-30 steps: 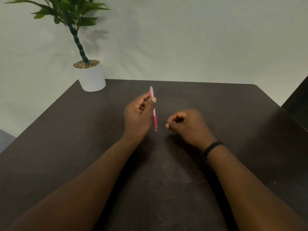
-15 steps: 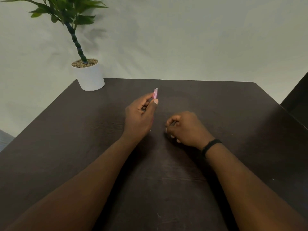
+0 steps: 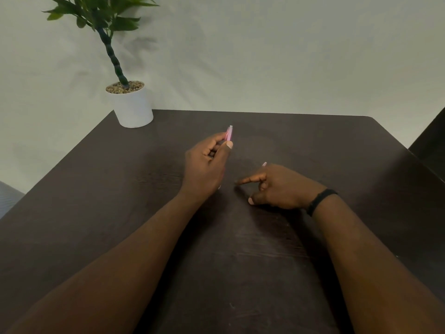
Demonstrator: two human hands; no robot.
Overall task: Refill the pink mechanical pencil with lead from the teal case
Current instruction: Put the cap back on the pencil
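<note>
My left hand is closed around the pink mechanical pencil above the middle of the dark table. Only the pencil's upper end shows above my thumb; the rest is hidden behind the hand. My right hand rests on the table just to the right, its index finger stretched left and its thumb tip on the surface. A small pale pink bit pokes out behind its knuckles; I cannot tell what it is. The teal case is not in view.
A white pot with a green plant stands at the table's far left corner. A black band circles my right wrist. A dark object sits beyond the table's right edge.
The pencil has tilted so that its lower tip went out of sight behind my left hand. My right hand went from a fist to a spread index finger and thumb.
</note>
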